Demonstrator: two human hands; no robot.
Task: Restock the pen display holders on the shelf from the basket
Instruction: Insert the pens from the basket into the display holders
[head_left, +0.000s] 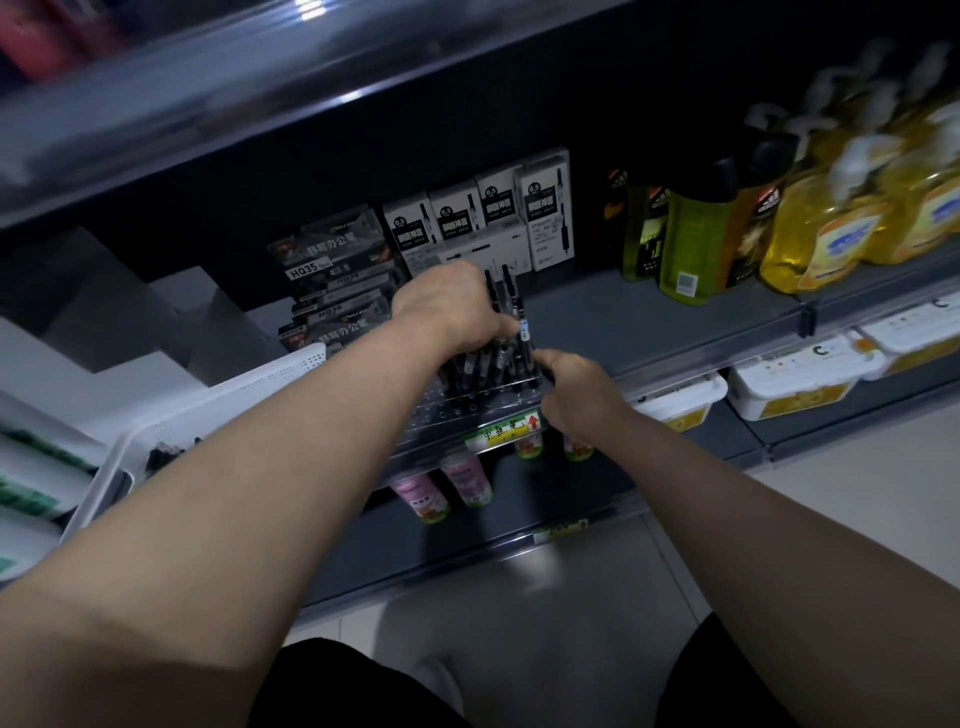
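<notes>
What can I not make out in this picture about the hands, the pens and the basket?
- Head view: how many pens the left hand grips; its back covers the bundle.
- Head view: whether the right hand pinches a pen or the holder; its knuckles hide the fingertips.
- Head view: what is left in the basket; the left forearm covers much of it.
- Head view: goods on the top shelf; blurred.

Pen display holder (467, 413): clear tray with rows of holes, at the front edge of the grey shelf (649, 322). Back rows hold upright black pens (485, 364); front rows are unfilled. Bunch of pens (506, 291): black, gripped in the left hand (452, 306) just above the holder. Basket (234, 400): white, perforated, just left of the holder, with dark pens lying inside.
</notes>
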